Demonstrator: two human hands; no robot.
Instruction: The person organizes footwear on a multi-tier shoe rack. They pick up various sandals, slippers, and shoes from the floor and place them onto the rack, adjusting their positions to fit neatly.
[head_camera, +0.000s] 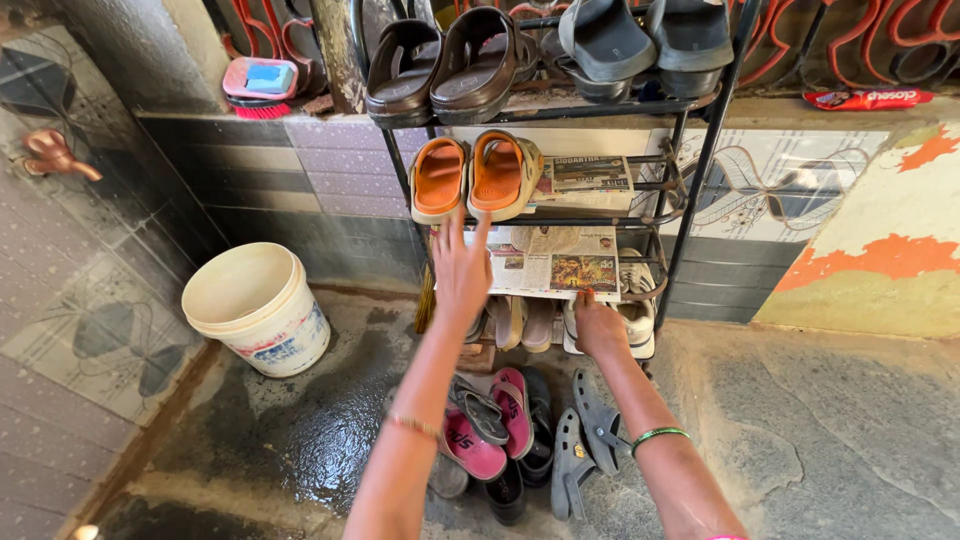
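**Mina:** Where are the hands?

**Ravi:** The left hand (460, 268) is up by the orange sandals (472, 177). Its fingers are spread open and two fingertips just reach the soles. It holds nothing. The sandals stand tipped up on the second shelf of the black shoe rack (700, 160), leaning back so the pair takes little room.

**Mina:** And the other one?

**Ravi:** The right hand (598, 328) is low, at the edge of the newspaper (555, 262) that lies over the next shelf down. Its fingers curl down by the paper's edge, next to a white shoe (636, 315). I cannot tell if they pinch the paper or only rest there. I think the paper keeps dirt off the shelf.

**Mina:** What is in the rack?

**Ravi:** Brown sandals (445, 65) and grey slippers (645, 40) sit on top, toes hanging over the front bar. More pale shoes are tucked at the bottom.

**Mina:** What is on the floor?

**Ravi:** Pink sandals (490, 425) and grey clogs (585, 440) lie in a heap in front of the rack. The floor looks wet there.

**Mina:** And the bucket?

**Ravi:** The white bucket (255, 305) stands to the left, well apart from the hands. From here it looks empty inside
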